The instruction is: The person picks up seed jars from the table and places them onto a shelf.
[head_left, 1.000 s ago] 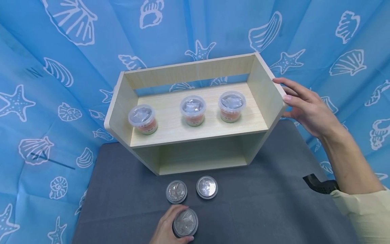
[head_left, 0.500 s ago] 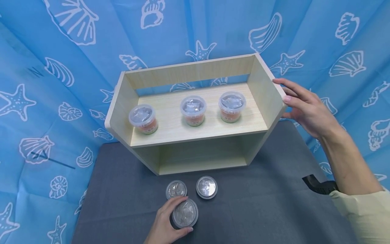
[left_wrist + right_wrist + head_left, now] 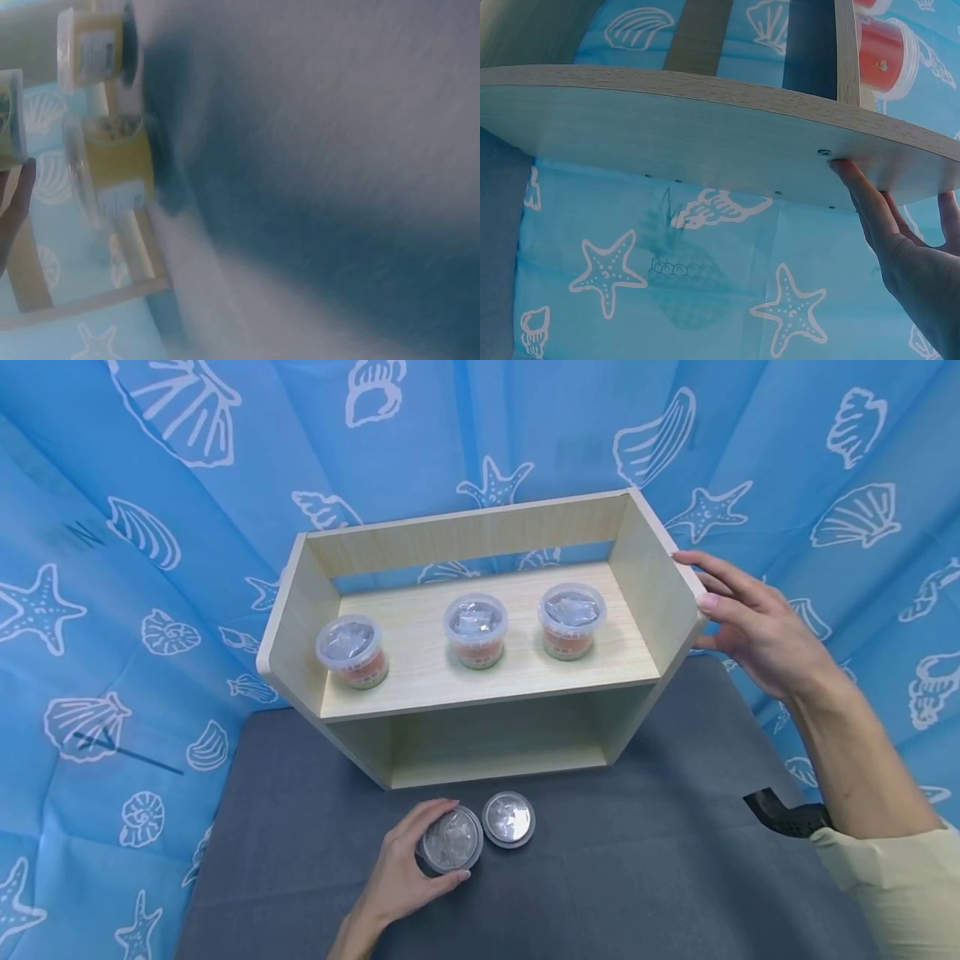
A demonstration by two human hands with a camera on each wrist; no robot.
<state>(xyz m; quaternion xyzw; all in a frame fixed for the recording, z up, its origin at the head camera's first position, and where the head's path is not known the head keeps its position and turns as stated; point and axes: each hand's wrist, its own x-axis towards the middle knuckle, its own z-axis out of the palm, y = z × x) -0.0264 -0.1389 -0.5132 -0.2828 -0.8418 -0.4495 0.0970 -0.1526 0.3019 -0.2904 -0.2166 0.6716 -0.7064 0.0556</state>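
My left hand (image 3: 405, 868) grips a small round plastic tub (image 3: 453, 841) with a clear lid, thumb on one side and fingers on the other. It is held over the grey table in front of the shelf, covering most of another tub in the head view. In the left wrist view, the held tub (image 3: 10, 120) shows at the left edge, while two yellow-sided tubs (image 3: 118, 161) stand on the table. A silvery-lidded tub (image 3: 509, 819) is just right of the held one. My right hand (image 3: 765, 622) rests fingertips and thumb against the right side panel (image 3: 705, 127) of the wooden shelf (image 3: 480, 697).
On the shelf's upper board stand three tubs with orange-red sides: a left one (image 3: 352, 652), a middle one (image 3: 476, 631) and a right one (image 3: 570, 620). A blue shell-patterned curtain (image 3: 562, 427) hangs behind. The table (image 3: 637, 877) has a dark grey cloth.
My left hand has carried the tub away from me toward the shelf, until it overlaps the left table tub. My right hand has stayed at the side panel.
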